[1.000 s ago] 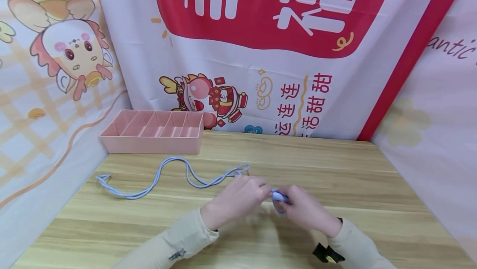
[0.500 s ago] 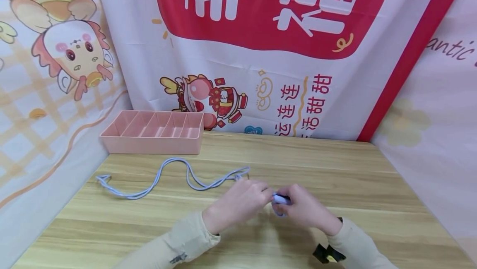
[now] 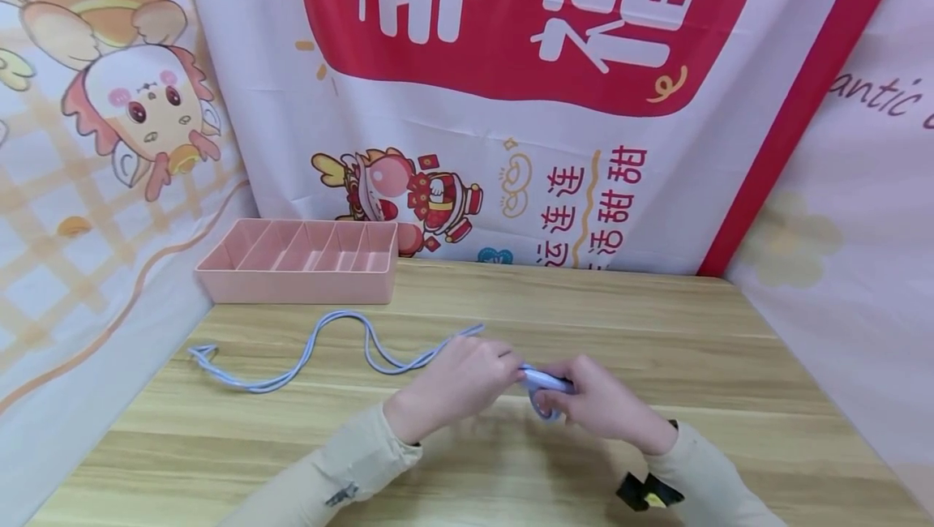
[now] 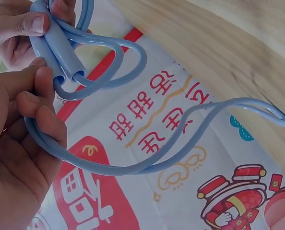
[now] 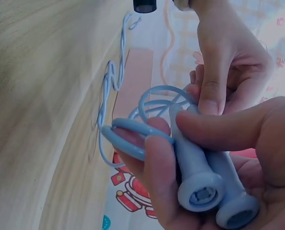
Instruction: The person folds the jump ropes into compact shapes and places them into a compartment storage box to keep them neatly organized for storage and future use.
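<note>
A light blue jump rope has its two handles (image 5: 195,167) side by side in my right hand (image 3: 606,401), thumb laid over them in the right wrist view. Some cord is looped beside the handles, against the right fingers. My left hand (image 3: 463,377) pinches the cord close to the handle ends; its curled fingers (image 4: 46,122) show around the doubled cord (image 4: 118,168) in the left wrist view. From there the rest of the cord (image 3: 310,344) trails left across the table in a wavy double line, ending in a small bend at the left.
A pink organizer box (image 3: 299,284) with several compartments stands at the back left of the wooden table (image 3: 657,324). Printed cloth (image 3: 511,122) hangs behind the table and along both sides. A black strap piece (image 3: 645,492) sits at the right sleeve.
My left hand has shifted slightly left and away from me, and more of the handles now shows between the hands. The right hand stays nearly in place, still holding the handles.
</note>
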Available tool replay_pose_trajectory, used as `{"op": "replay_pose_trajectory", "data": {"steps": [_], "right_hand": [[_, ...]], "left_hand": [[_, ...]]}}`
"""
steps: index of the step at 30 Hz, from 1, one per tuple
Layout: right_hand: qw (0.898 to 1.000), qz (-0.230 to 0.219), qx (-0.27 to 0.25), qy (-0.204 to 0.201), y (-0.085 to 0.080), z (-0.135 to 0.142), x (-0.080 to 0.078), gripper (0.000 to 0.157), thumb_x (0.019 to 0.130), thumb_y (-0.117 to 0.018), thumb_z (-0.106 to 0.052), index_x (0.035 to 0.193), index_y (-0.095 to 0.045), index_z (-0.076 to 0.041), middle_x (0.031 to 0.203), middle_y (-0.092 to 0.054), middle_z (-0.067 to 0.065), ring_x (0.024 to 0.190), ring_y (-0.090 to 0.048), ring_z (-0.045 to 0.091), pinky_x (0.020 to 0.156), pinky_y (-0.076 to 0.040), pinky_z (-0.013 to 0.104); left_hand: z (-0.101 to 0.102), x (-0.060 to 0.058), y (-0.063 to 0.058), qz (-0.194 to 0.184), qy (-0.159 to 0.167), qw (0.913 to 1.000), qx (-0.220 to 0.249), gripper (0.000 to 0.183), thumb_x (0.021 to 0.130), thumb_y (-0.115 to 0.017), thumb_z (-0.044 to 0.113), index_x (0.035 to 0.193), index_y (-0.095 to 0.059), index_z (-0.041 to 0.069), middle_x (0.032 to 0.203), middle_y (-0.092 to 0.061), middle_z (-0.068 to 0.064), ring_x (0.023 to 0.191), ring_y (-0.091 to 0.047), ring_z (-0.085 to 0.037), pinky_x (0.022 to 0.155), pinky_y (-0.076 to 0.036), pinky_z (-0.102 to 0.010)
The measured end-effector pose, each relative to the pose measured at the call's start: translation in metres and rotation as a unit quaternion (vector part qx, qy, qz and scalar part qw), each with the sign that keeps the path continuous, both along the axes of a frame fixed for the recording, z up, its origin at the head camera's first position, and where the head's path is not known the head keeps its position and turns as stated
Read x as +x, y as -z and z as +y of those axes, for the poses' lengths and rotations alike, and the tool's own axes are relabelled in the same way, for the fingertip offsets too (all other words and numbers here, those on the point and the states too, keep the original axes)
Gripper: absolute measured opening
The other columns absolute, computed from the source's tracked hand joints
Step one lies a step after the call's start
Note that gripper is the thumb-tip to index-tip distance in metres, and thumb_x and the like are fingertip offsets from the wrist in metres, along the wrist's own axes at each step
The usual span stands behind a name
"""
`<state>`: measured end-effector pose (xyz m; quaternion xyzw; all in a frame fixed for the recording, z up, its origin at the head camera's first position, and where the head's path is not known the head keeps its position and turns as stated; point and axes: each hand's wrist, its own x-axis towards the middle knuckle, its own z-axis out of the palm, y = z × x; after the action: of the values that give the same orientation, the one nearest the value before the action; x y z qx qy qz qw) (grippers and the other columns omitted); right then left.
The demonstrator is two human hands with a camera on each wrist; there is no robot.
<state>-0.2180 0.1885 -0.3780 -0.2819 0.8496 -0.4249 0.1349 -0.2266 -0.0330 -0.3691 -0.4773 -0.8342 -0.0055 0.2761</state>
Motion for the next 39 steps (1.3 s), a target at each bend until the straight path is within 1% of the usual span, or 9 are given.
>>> {"op": "replay_pose_trajectory", "data": {"steps": [7, 15, 19, 23, 26, 29, 35, 37, 39], "right_hand": [[1.000, -0.003, -0.009, -0.006, -0.003, 0.000, 0.001, 0.008, 0.097, -0.062, -0.006, 0.092, -0.067, -0.002, 0.071, -0.062, 0.005, 0.055, -0.049, 0.008, 0.044, -0.044, 0.022], [0.999, 0.001, -0.033, 0.024, -0.001, -0.001, 0.002, 0.005, 0.096, -0.064, -0.007, 0.095, -0.066, -0.003, 0.075, -0.061, 0.005, 0.055, -0.049, 0.011, 0.042, -0.045, 0.024], [0.998, -0.002, -0.048, 0.035, -0.002, 0.002, 0.000, 0.009, 0.097, -0.063, -0.010, 0.095, -0.066, -0.002, 0.079, -0.063, 0.007, 0.064, -0.055, 0.017, 0.050, -0.052, 0.032], [0.997, 0.025, -0.055, 0.046, -0.002, 0.005, -0.003, 0.011, 0.097, -0.063, -0.011, 0.092, -0.067, -0.002, 0.082, -0.063, 0.007, 0.072, -0.057, 0.019, 0.060, -0.053, 0.032], [0.997, 0.040, -0.048, 0.051, -0.003, 0.006, -0.005, 0.008, 0.097, -0.063, -0.012, 0.093, -0.068, -0.007, 0.080, -0.062, 0.006, 0.067, -0.053, 0.016, 0.058, -0.047, 0.026], [0.997, 0.038, -0.044, 0.049, -0.003, 0.006, -0.005, 0.009, 0.098, -0.063, -0.015, 0.096, -0.069, -0.008, 0.081, -0.062, 0.005, 0.067, -0.051, 0.014, 0.058, -0.045, 0.025], [0.996, 0.035, -0.071, 0.044, -0.003, 0.005, -0.003, 0.017, 0.098, -0.063, -0.015, 0.110, -0.069, -0.004, 0.095, -0.065, 0.010, 0.086, -0.060, 0.023, 0.071, -0.055, 0.034], [0.995, 0.033, -0.082, 0.045, -0.004, 0.005, -0.003, 0.015, 0.098, -0.063, -0.013, 0.109, -0.070, -0.004, 0.102, -0.062, 0.013, 0.091, -0.059, 0.027, 0.072, -0.057, 0.037], [0.995, 0.017, -0.092, 0.037, -0.005, 0.004, -0.003, 0.012, 0.099, -0.061, -0.011, 0.106, -0.069, -0.005, 0.101, -0.060, 0.016, 0.091, -0.060, 0.031, 0.071, -0.058, 0.040]], "left_hand": [[0.003, 0.001, 0.003, -0.023, 0.009, 0.9989, 0.039, 0.014, 0.097, -0.066, 0.021, 0.086, -0.070, 0.014, 0.071, -0.057, 0.006, 0.054, -0.044, -0.004, 0.043, -0.032, -0.017], [0.009, 0.002, 0.011, -0.016, 0.052, 0.9920, 0.114, 0.007, 0.094, -0.069, 0.014, 0.090, -0.071, 0.009, 0.072, -0.057, 0.005, 0.056, -0.049, -0.005, 0.046, -0.036, -0.016], [0.008, 0.001, 0.011, -0.014, 0.068, 0.9901, 0.122, 0.011, 0.095, -0.067, 0.012, 0.104, -0.070, 0.006, 0.078, -0.059, 0.003, 0.061, -0.051, -0.006, 0.051, -0.040, -0.015], [0.008, 0.001, 0.012, -0.004, 0.078, 0.9890, 0.126, 0.026, 0.093, -0.068, 0.005, 0.119, -0.066, 0.001, 0.091, -0.063, -0.002, 0.073, -0.059, -0.011, 0.062, -0.050, -0.019], [0.008, 0.002, 0.011, -0.001, 0.078, 0.9884, 0.130, 0.032, 0.089, -0.068, -0.001, 0.121, -0.065, -0.001, 0.097, -0.065, -0.005, 0.081, -0.063, -0.014, 0.070, -0.053, -0.021], [0.008, 0.002, 0.011, -0.002, 0.075, 0.9876, 0.138, 0.035, 0.086, -0.067, -0.004, 0.121, -0.065, -0.001, 0.099, -0.065, -0.006, 0.085, -0.064, -0.015, 0.074, -0.054, -0.023], [0.009, 0.003, 0.010, -0.010, 0.072, 0.9854, 0.154, 0.035, 0.087, -0.064, -0.006, 0.121, -0.065, -0.001, 0.099, -0.064, -0.006, 0.086, -0.064, -0.017, 0.076, -0.054, -0.024], [0.009, 0.004, 0.009, -0.010, 0.074, 0.9845, 0.158, 0.035, 0.087, -0.065, -0.006, 0.121, -0.065, -0.001, 0.099, -0.064, -0.006, 0.085, -0.063, -0.016, 0.075, -0.054, -0.024], [0.009, 0.004, 0.009, -0.008, 0.074, 0.9843, 0.160, 0.035, 0.087, -0.065, -0.007, 0.121, -0.065, -0.001, 0.098, -0.064, -0.006, 0.084, -0.063, -0.016, 0.073, -0.054, -0.023]]}}
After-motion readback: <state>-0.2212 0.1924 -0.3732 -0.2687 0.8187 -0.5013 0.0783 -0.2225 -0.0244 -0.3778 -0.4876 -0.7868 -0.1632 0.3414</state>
